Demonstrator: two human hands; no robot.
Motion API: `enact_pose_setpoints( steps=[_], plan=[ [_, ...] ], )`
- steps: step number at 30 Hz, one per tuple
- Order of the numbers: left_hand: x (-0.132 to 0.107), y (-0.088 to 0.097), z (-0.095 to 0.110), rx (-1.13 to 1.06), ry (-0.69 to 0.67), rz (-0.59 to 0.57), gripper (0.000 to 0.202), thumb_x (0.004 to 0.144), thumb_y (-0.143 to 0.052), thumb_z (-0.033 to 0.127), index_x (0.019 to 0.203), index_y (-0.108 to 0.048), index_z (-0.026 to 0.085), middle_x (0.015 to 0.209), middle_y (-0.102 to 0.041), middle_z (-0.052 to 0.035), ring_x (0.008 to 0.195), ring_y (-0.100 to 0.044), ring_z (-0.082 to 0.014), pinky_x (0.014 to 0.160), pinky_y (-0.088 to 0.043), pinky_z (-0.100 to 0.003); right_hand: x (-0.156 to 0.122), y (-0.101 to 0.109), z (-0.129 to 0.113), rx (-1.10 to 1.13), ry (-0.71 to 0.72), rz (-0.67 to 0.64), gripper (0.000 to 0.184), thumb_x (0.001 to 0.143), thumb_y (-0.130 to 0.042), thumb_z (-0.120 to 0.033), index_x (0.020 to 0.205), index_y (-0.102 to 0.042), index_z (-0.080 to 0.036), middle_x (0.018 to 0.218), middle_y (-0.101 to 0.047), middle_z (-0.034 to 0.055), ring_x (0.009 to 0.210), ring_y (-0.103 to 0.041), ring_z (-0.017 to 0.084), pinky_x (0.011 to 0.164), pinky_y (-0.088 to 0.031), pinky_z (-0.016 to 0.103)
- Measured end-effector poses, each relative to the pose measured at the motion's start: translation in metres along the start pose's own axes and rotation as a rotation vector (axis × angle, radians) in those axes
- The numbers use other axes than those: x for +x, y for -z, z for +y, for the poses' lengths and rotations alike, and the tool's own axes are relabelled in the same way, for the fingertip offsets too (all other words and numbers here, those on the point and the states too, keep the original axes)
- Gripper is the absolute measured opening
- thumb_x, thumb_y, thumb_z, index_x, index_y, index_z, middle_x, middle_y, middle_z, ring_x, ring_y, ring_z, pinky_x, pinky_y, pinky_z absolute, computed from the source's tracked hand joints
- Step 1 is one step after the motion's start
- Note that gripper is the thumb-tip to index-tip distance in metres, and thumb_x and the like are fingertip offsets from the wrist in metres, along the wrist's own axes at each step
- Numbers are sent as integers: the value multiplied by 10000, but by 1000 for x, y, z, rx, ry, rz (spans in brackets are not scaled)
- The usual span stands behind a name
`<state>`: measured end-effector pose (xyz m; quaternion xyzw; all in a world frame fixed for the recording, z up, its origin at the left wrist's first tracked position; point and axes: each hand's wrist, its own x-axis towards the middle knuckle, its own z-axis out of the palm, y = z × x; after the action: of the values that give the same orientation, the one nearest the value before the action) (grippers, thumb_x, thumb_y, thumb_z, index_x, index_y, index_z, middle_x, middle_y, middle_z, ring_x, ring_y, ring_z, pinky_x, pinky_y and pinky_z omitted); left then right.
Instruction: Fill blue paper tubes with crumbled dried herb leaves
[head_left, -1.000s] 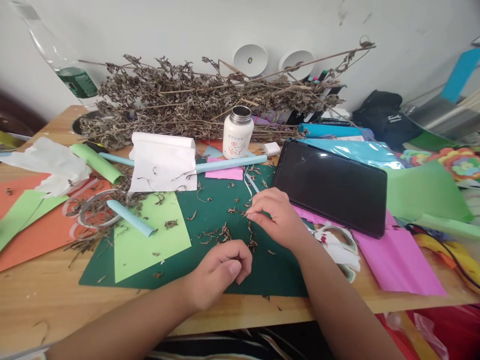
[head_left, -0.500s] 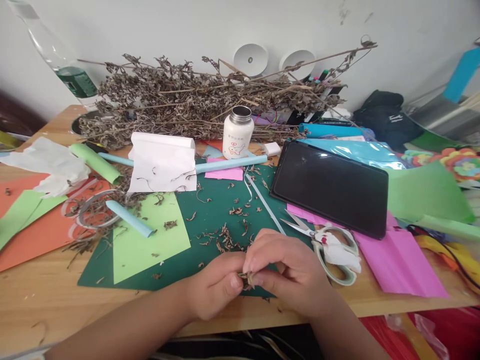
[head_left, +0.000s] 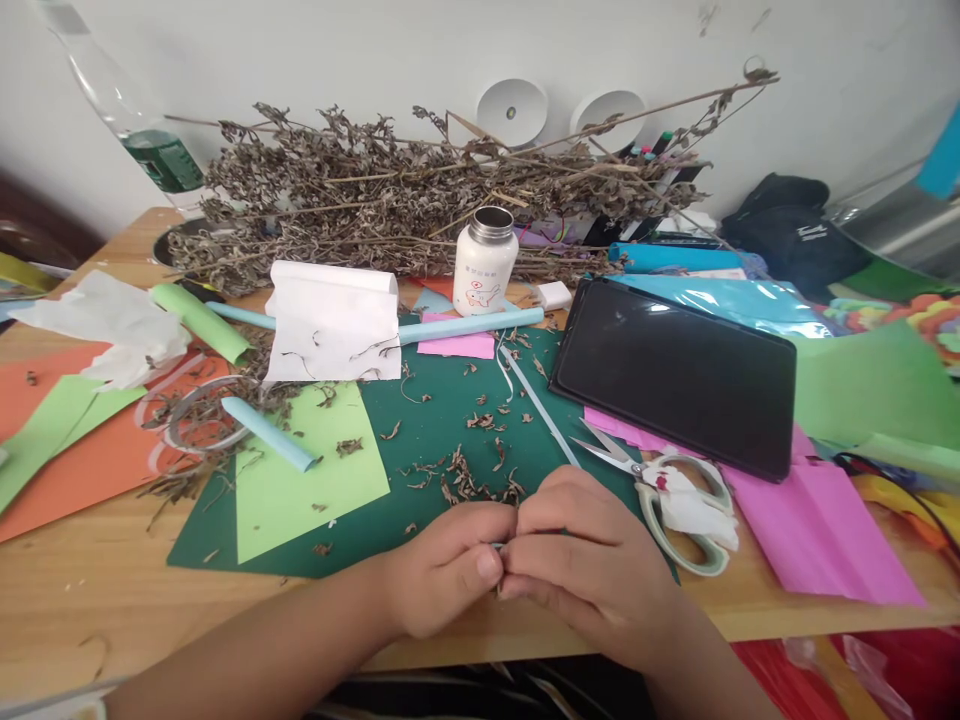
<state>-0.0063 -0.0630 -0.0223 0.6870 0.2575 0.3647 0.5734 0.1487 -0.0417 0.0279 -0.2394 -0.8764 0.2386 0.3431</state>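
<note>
Close together above the front edge of the green cutting mat (head_left: 442,400), my left hand (head_left: 454,575) and my right hand (head_left: 589,560) meet at the fingertips. Both are closed on a small bit of dried leaves (head_left: 499,590), mostly hidden behind the fingers. A little heap of crumbled dried leaves (head_left: 461,480) lies on the mat just beyond them, with loose bits scattered around. To the right of my right hand are scissors (head_left: 652,480) with tissue wrapped at the handles. A thin pale blue strip (head_left: 541,408) slants across the mat beyond my right hand.
Dried plant stems (head_left: 360,200) are piled along the wall. In front stands an uncapped white bottle (head_left: 486,262). A black tablet (head_left: 679,375) rests on pink paper (head_left: 817,530) at right. White paper (head_left: 334,335), green paper (head_left: 300,500) and blue paper rolls (head_left: 270,435) lie left.
My right fingers have curled further over the dried leaves, which now show less between the hands. The view has shifted slightly, so the table's things appear a little further right.
</note>
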Motion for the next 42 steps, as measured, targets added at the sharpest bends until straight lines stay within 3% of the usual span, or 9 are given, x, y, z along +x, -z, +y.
enact_pose_setpoints(
  steps=[8,12,17,25,33,38,42],
  plan=[
    [2,-2,1,-83,-115,-36,469,801,-202,576,669,-347,150,618,-363,-9,581,-366,-112,557,-350,-233,-10,-9,-8,505,-468,-73,125,729,-531,-128,756,-450,-220,728,-449,-29,677,-459,90,587,-389,205],
    [2,-4,3,-114,-58,-28,401,812,-274,518,693,-359,145,643,-369,-12,601,-366,-111,563,-349,-226,-11,-11,-12,563,-621,-116,181,710,-480,-94,717,-347,-217,748,-386,-31,685,-404,95,611,-362,220],
    [0,-6,5,-175,-31,13,393,825,-267,488,682,-375,138,676,-408,-32,647,-402,-128,617,-371,-252,-10,-12,-9,639,-614,-122,145,735,-523,-188,697,-384,-205,812,-375,-7,745,-412,107,659,-373,229],
    [0,-9,7,-228,-16,76,366,828,-308,431,619,-377,140,622,-372,-7,600,-363,-107,577,-341,-227,-19,-19,2,724,-554,-9,159,721,-591,-340,671,-535,-199,855,-429,12,791,-471,118,745,-402,265],
    [7,-6,13,-107,-98,9,321,812,-288,386,623,-387,147,591,-378,-13,596,-398,-120,588,-378,-239,-29,-23,8,809,-464,46,41,733,-570,-206,738,-604,-228,931,-479,32,879,-503,140,801,-415,299],
    [7,-6,15,13,-158,69,268,813,-274,318,629,-377,152,589,-408,-21,585,-411,-117,552,-384,-223,-25,-25,5,781,-477,73,62,715,-580,-164,716,-596,-224,924,-489,27,873,-505,138,798,-420,295],
    [7,-8,10,-26,-181,65,272,812,-267,354,646,-357,158,578,-402,-14,552,-402,-110,519,-380,-223,-21,-24,4,783,-494,38,51,711,-567,-164,687,-557,-208,929,-480,30,902,-495,147,805,-413,301]
  ],
)
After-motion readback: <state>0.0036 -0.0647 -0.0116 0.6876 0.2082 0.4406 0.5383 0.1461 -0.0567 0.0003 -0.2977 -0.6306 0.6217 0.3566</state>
